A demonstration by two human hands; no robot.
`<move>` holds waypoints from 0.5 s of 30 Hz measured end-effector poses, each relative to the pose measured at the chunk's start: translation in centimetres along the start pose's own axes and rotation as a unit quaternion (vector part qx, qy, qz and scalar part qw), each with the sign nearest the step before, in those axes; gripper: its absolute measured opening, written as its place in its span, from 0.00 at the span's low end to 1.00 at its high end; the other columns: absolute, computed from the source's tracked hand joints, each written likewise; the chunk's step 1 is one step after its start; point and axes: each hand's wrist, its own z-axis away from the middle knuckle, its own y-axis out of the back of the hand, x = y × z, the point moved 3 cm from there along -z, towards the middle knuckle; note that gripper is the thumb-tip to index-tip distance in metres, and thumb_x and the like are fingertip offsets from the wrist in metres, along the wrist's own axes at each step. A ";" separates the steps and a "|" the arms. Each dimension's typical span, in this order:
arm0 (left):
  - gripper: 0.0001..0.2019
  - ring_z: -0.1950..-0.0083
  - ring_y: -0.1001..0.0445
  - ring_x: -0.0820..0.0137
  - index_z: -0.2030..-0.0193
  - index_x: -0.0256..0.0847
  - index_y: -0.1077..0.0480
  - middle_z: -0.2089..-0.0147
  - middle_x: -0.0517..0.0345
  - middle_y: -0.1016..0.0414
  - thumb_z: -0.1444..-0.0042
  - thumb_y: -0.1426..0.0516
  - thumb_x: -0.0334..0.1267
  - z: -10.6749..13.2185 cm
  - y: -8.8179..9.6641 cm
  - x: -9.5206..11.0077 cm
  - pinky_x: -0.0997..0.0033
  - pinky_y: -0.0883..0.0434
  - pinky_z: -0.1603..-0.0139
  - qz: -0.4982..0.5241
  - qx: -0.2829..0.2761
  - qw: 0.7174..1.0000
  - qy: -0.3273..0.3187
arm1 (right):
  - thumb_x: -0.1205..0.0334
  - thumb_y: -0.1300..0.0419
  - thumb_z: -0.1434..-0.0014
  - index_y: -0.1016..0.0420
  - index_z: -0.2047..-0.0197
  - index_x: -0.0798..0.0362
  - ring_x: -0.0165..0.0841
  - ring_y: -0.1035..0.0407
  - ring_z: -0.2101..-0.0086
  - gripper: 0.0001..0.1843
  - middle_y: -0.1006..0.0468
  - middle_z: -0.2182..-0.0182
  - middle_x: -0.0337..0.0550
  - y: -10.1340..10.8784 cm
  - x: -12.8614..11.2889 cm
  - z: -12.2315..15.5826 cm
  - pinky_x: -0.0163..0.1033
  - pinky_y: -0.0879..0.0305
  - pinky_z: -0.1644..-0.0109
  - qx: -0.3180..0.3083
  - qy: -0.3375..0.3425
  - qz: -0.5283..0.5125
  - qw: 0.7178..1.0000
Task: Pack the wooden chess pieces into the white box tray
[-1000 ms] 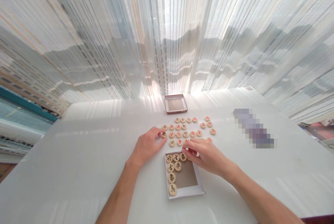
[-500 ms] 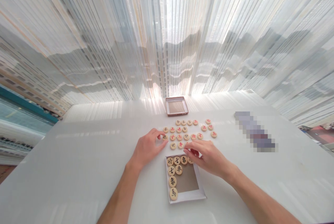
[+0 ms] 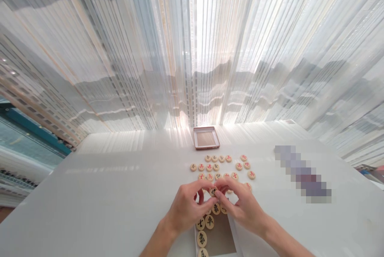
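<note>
Between the fingertips of both hands is a round wooden Chinese chess piece (image 3: 213,192) with a black character. My left hand (image 3: 190,203) pinches it from the left, my right hand (image 3: 244,205) from the right, just above the far edge of an open box (image 3: 235,236). Inside that box, large pieces with black characters line the far and left sides, among them a chariot piece (image 3: 209,222) and an elephant piece (image 3: 202,239). My hands hide part of the far row. Beyond them, loose pieces with red or black characters, such as a red one (image 3: 234,176), lie in rough rows.
The box lid (image 3: 207,148), open side up, rests behind the loose pieces. A blurred-out long object (image 3: 303,174) lies on the white table (image 3: 120,193) at the right. Sheer curtains (image 3: 192,57) hang along the table's far edge.
My left hand has picked up the black-character piece from the left of the rows and moved right with it. My right hand has met it there. The view has tilted up.
</note>
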 end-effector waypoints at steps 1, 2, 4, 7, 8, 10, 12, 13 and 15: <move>0.09 0.73 0.30 0.76 0.54 0.44 0.25 0.62 0.60 0.20 0.42 0.38 0.35 0.0 -0.1 -0.1 0.78 0.31 0.74 0.010 -0.003 1.000 0.009 | 0.61 0.44 0.32 0.28 0.55 0.49 0.32 0.26 0.65 0.04 0.22 0.65 0.40 0.0 0.1 0.0 0.36 0.28 0.60 0.001 -0.006 -0.007 1.000; 0.09 0.73 0.30 0.76 0.54 0.44 0.25 0.62 0.59 0.20 0.42 0.37 0.36 0.0 -0.2 -0.2 0.78 0.31 0.73 0.017 -0.004 1.000 0.016 | 0.60 0.44 0.32 0.28 0.56 0.49 0.32 0.26 0.65 0.05 0.22 0.65 0.40 -0.1 0.2 0.0 0.36 0.27 0.60 0.003 -0.013 -0.013 1.000; 0.10 0.73 0.31 0.76 0.54 0.44 0.25 0.63 0.59 0.19 0.43 0.36 0.37 0.0 -0.1 -0.3 0.77 0.31 0.73 0.030 0.001 0.999 0.029 | 0.59 0.44 0.32 0.28 0.56 0.49 0.33 0.26 0.65 0.05 0.21 0.65 0.41 -0.1 0.4 -0.1 0.37 0.27 0.60 0.010 -0.023 -0.024 0.999; 0.11 0.72 0.29 0.75 0.53 0.44 0.24 0.63 0.58 0.19 0.43 0.36 0.40 -0.1 0.1 -0.5 0.75 0.31 0.71 0.052 0.004 0.998 0.048 | 0.59 0.44 0.32 0.28 0.56 0.50 0.34 0.25 0.64 0.06 0.21 0.64 0.42 0.0 0.4 -0.2 0.38 0.26 0.59 0.022 -0.028 -0.042 0.998; 0.11 0.71 0.28 0.74 0.53 0.43 0.24 0.63 0.57 0.19 0.43 0.36 0.40 -0.1 0.1 -0.5 0.75 0.31 0.71 0.061 0.003 0.997 0.053 | 0.59 0.44 0.32 0.28 0.56 0.50 0.34 0.25 0.64 0.06 0.21 0.63 0.43 0.0 0.4 -0.2 0.38 0.26 0.59 0.024 -0.028 -0.048 0.998; 0.11 0.69 0.25 0.73 0.53 0.44 0.24 0.62 0.56 0.18 0.42 0.37 0.40 -0.2 0.2 -0.3 0.75 0.31 0.70 0.075 0.000 0.996 0.057 | 0.59 0.43 0.32 0.28 0.56 0.50 0.34 0.24 0.64 0.05 0.21 0.63 0.43 0.1 0.4 -0.2 0.39 0.25 0.59 0.024 -0.028 -0.055 0.998; 0.11 0.68 0.24 0.71 0.52 0.44 0.24 0.63 0.56 0.18 0.41 0.37 0.41 -0.2 0.2 -0.1 0.75 0.32 0.71 0.082 0.005 0.995 0.056 | 0.59 0.42 0.33 0.28 0.56 0.50 0.34 0.24 0.64 0.05 0.21 0.63 0.43 0.1 0.3 -0.1 0.39 0.25 0.58 0.028 -0.028 -0.054 0.998; 0.11 0.68 0.23 0.71 0.51 0.44 0.24 0.63 0.56 0.18 0.41 0.37 0.41 -0.2 0.1 0.0 0.75 0.32 0.72 0.090 0.003 0.995 0.052 | 0.59 0.42 0.33 0.28 0.56 0.49 0.34 0.24 0.64 0.05 0.21 0.63 0.43 0.1 0.3 -0.1 0.40 0.25 0.58 0.032 -0.025 -0.053 0.998; 0.11 0.64 0.21 0.69 0.51 0.44 0.24 0.61 0.55 0.18 0.39 0.39 0.40 -0.1 0.1 0.1 0.75 0.32 0.71 0.100 0.004 0.993 0.055 | 0.60 0.42 0.33 0.28 0.55 0.49 0.34 0.25 0.64 0.05 0.22 0.63 0.43 0.2 0.3 -0.1 0.40 0.25 0.58 0.037 -0.021 -0.050 0.998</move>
